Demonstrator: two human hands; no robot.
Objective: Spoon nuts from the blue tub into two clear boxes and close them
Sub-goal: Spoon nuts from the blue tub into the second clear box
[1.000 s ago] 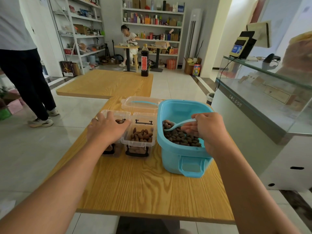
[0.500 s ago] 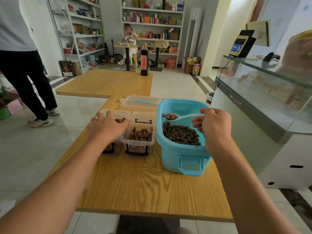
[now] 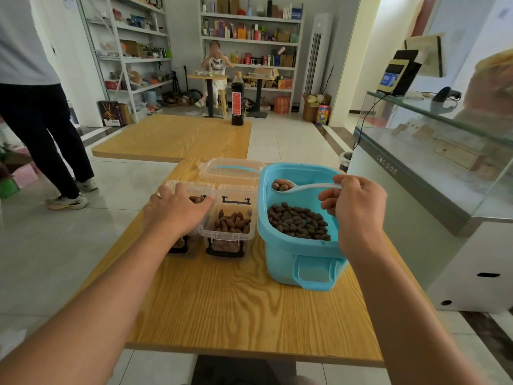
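Note:
The blue tub [image 3: 280,257] stands on the wooden table [image 3: 249,301], holding a layer of brown nuts [image 3: 298,222]. My right hand [image 3: 358,209] grips the handle of a pale spoon [image 3: 299,187] carrying a few nuts above the tub's far side. Two clear boxes sit left of the tub. The right box [image 3: 230,226] is open and partly filled with nuts. My left hand [image 3: 177,212] lies over the left box [image 3: 191,190], fingers spread on its rim, hiding most of it.
A clear lid with a blue handle [image 3: 231,170] lies behind the boxes. A glass display counter [image 3: 433,168] stands close on the right. A second table with a dark bottle [image 3: 238,100] is further back. A person stands at far left; another sits by the shelves.
My right hand has lifted the spoon out of the nut pile with a few nuts in it, raising it above the tub. My left hand stays on the left box.

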